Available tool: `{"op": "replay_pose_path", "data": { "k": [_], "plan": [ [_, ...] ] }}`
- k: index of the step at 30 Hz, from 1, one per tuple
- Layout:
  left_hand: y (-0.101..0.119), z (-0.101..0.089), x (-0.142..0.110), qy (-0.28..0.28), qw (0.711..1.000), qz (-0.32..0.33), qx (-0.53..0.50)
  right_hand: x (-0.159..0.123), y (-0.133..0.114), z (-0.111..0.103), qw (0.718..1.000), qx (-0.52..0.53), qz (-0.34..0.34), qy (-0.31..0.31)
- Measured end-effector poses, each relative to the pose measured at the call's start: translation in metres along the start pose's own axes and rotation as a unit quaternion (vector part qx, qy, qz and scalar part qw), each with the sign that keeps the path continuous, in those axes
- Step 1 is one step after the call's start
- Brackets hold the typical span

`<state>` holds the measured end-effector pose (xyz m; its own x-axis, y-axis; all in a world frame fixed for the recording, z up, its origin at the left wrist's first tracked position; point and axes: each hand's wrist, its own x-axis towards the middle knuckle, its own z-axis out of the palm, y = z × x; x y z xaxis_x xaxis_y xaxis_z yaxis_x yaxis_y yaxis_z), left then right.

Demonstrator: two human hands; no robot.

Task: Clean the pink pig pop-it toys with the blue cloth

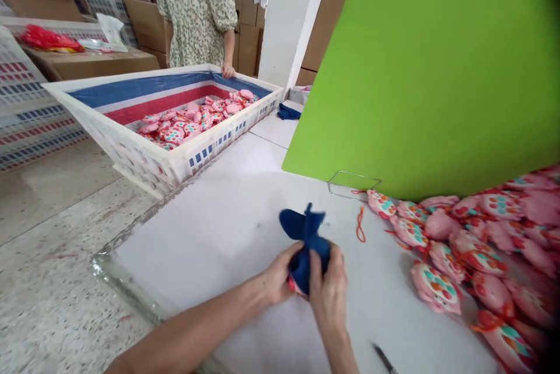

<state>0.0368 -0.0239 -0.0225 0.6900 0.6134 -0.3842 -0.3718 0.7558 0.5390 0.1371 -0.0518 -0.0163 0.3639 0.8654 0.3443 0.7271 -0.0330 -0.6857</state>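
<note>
Above the white table [196,234], both my hands grip a dark blue cloth piece [306,228] with flaps sticking up. A bit of pink and red shows beneath the cloth, mostly covered, so its kind is hidden. My left hand [280,275] wraps its left side, with the fingers partly behind it. My right hand [330,286] closes on the right side, thumb pressed on the front. To the right lies a heap of pink stuffed ornaments [437,286] with coloured dots and orange-red cords. A loose red cord loop [360,226] rests between the hands and the heap.
A green panel [415,70] stands behind the heap, with a wire frame [354,182] at its foot. A white plastic crate [175,161] holds more pink ornaments; a person [196,12] rests a hand on its rim. A dark slim tool [384,357] lies near the front.
</note>
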Motion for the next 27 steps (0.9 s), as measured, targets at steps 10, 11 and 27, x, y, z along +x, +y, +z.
{"op": "replay_pose_path", "data": {
  "k": [10,11,27],
  "plan": [
    [0.014,0.006,-0.010,0.092,0.972,0.160,0.147,-0.041,-0.008,-0.030,0.968,0.171,0.174,-0.061],
    [0.013,0.007,-0.012,0.085,0.969,0.162,0.168,-0.043,-0.012,-0.028,0.959,0.200,0.195,-0.045],
    [0.003,0.009,-0.016,0.019,0.940,0.178,0.292,-0.047,0.007,-0.031,0.855,0.413,0.312,0.035]
  ]
}}
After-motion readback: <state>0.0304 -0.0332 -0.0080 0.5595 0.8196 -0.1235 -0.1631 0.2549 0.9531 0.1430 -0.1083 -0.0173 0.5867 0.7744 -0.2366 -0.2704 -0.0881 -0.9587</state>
